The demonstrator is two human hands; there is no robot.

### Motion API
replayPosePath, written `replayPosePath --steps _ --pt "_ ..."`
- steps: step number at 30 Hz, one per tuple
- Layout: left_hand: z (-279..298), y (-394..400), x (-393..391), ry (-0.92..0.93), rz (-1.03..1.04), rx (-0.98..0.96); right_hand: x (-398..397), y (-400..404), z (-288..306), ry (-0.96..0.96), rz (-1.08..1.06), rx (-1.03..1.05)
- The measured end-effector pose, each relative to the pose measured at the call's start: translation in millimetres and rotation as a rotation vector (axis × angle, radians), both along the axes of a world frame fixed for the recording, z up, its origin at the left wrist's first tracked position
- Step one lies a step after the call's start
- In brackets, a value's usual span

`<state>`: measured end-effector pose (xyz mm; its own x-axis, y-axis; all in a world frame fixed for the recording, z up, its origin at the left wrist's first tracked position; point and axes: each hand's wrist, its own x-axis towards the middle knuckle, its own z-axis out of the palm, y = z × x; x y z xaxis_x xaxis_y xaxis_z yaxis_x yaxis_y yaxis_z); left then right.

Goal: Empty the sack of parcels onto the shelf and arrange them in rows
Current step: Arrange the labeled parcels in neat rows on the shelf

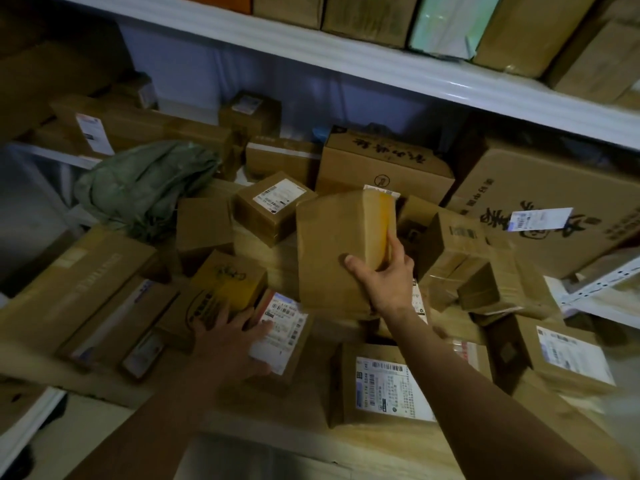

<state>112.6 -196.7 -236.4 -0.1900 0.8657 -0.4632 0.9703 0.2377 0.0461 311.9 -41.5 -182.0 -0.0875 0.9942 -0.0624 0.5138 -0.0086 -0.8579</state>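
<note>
Dim storeroom shelf [363, 441] heaped with cardboard parcels, crumpled green sack [145, 185] lying slack at ten o'clock, contents hidden, right hand [382, 278] gripping a raised plain box [337, 251], thumb on its face, fingers round the yellow-taped edge, left hand [228, 337] with fingers spread flat on a labelled box [280, 332] at seven o'clock.

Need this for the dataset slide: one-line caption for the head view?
Right hand grips a tall cardboard parcel above jumbled parcels; left hand rests on a labelled box.
</note>
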Motion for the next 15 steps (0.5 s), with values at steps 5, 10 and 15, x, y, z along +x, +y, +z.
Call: replayPosePath --steps 5,10,15 --pt "10.3 0.0 -2.6 -0.053 0.037 -0.054 -14.4 -2.8 6.3 -0.236 0.108 0.189" --pt "11.2 1.3 -1.4 -0.087 0.066 -0.05 -20.4 -10.9 5.2 -0.599 0.386 0.238" --pt "21.3 11.6 5.0 -0.096 0.165 0.005 -19.8 -10.6 -9.3 -0.645 0.476 0.024"
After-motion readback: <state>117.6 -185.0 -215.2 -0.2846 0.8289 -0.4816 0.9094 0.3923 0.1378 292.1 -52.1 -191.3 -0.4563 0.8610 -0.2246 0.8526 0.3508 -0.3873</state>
